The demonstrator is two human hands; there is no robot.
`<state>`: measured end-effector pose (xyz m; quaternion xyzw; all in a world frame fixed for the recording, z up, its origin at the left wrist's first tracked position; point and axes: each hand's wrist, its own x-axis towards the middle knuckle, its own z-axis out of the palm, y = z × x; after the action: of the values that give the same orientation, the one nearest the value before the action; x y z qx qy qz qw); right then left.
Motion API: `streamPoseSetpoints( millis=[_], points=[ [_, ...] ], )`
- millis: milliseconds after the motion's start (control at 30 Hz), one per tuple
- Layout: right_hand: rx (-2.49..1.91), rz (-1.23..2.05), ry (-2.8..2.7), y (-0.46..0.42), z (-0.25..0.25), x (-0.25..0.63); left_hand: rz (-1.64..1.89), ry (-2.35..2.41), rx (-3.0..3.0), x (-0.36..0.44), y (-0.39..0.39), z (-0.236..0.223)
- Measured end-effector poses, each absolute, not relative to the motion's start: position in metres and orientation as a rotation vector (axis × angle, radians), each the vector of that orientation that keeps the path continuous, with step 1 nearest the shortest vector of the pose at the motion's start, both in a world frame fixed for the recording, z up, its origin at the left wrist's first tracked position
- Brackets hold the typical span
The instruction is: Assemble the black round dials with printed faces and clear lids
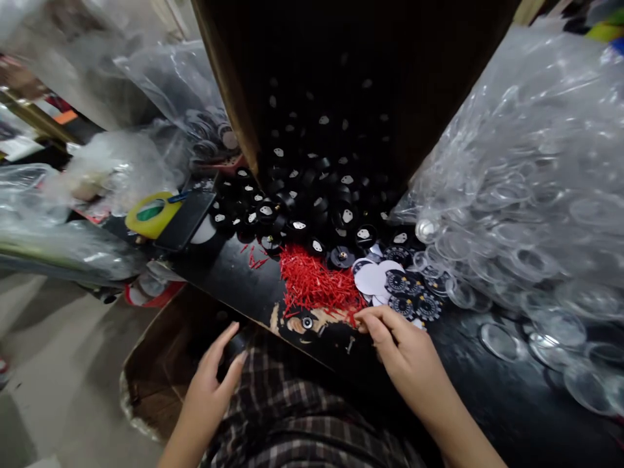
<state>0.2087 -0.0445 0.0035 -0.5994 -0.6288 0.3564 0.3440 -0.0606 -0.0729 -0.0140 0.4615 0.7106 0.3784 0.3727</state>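
My left hand (212, 370) is low at the left, over the box beside my lap, with thumb and fingers curved round a dark round piece (237, 344) that looks like one of the black cases. My right hand (402, 348) pinches at the near right edge of the red pile, a red pointer (353, 316) at its fingertips. Thin red pointers (316, 283) lie heaped on the black bench (234, 273). Right of them are white discs (371, 279) and black printed dials (402, 305). Black round cases (341, 257) spread behind the heap.
A tall box (238, 130) spills black cases onto the bench. Clear round covers (502, 341) spill from a plastic bag (536, 162) at right. A yellow tape roll (153, 214) and a dark phone-like slab (188, 221) lie at left. A cardboard box (146, 390) stands below.
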Motion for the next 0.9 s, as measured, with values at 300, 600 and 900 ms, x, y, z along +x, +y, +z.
streamPoseSetpoints(
  millis=[300,600,900],
  points=[
    [-1.485,1.049,-1.757,-0.053,-0.003,0.204,1.089,1.751,1.910,-0.031,0.062,-0.009],
    [-1.573,1.114,-1.792,-0.062,-0.010,0.201,1.009,1.781,2.068,-0.035,0.093,-0.034],
    [-1.534,1.167,-1.813,-0.057,-0.007,0.195,1.062,1.812,2.006,-0.040,0.082,-0.022]
  ],
)
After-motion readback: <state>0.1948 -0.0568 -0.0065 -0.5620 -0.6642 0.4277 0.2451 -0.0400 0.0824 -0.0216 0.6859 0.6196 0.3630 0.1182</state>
